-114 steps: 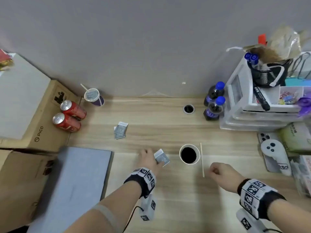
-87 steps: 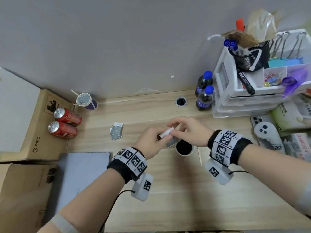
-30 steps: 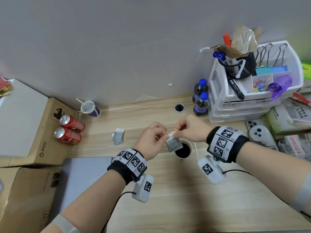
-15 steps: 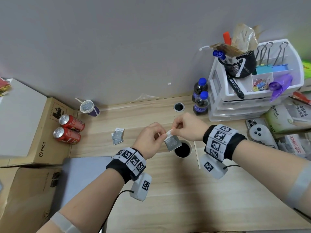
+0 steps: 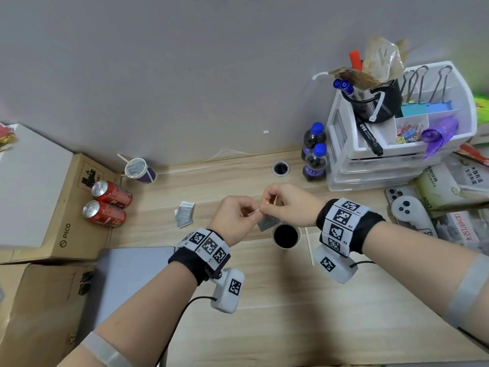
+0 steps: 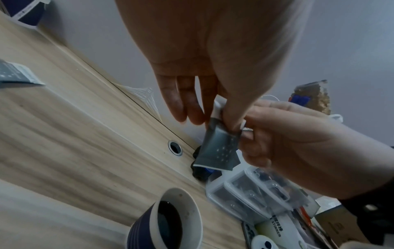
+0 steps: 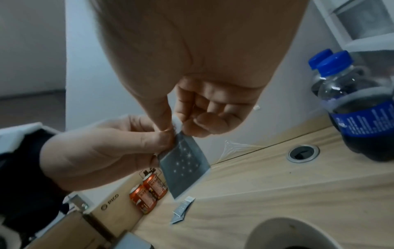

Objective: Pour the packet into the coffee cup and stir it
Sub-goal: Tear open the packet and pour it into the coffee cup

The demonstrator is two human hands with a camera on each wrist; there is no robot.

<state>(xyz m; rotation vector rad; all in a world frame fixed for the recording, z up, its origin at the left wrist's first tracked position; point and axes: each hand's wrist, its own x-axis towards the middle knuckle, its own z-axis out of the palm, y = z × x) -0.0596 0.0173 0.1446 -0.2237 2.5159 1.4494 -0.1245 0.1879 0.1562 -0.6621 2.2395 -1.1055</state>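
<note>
A small grey packet (image 5: pixel 269 223) with white star dots (image 7: pixel 183 166) (image 6: pixel 219 150) hangs in the air just left of and above the coffee cup (image 5: pixel 286 236). My left hand (image 5: pixel 238 217) pinches its top edge from the left; my right hand (image 5: pixel 285 205) pinches the white top strip from the right. The cup is white inside, dark blue outside (image 6: pixel 168 220), and holds black coffee. A thin wooden stirrer (image 5: pixel 309 246) lies on the desk to the right of the cup, partly under my right wrist.
Spare packets (image 5: pixel 184 214) lie on the desk to the left. Two red cans (image 5: pixel 108 205) rest on a cardboard box; a used paper cup (image 5: pixel 139 169) stands at the back. Two dark bottles (image 5: pixel 315 160), a white drawer organiser (image 5: pixel 397 154) and a controller (image 5: pixel 411 215) crowd the right.
Since the earliest frames my left hand lifted the packet off the desk and my right hand joined it. Over the last second both hands stay pinched at the packet's top, barely shifting.
</note>
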